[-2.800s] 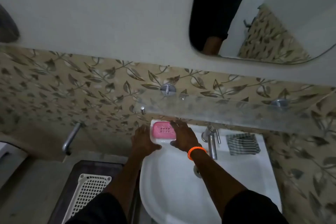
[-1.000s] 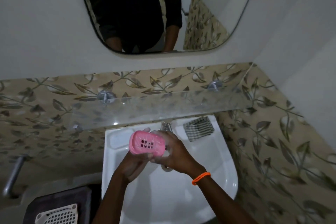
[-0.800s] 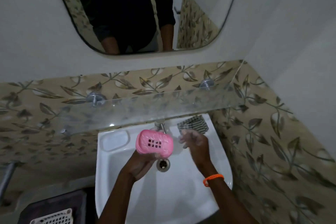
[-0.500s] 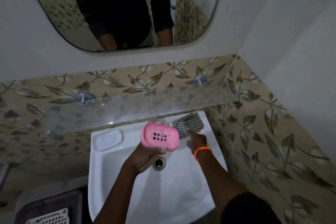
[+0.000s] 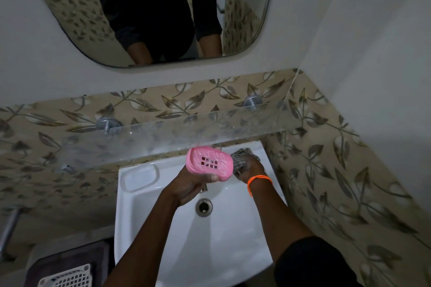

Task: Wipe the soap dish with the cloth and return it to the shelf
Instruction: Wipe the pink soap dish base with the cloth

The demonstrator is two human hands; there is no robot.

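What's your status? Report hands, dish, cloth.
Left hand holds pink soap dish over sink. Right hand on checked cloth at the sink's back corner. Glass shelf unobstructed.

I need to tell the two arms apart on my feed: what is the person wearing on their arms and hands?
Both hands are bare, no gloves. The right hand has a thin orange band around its wrist. The left hand has nothing visible on its wrist. Forearms are uncovered; a dark sleeve shows on the right upper arm.
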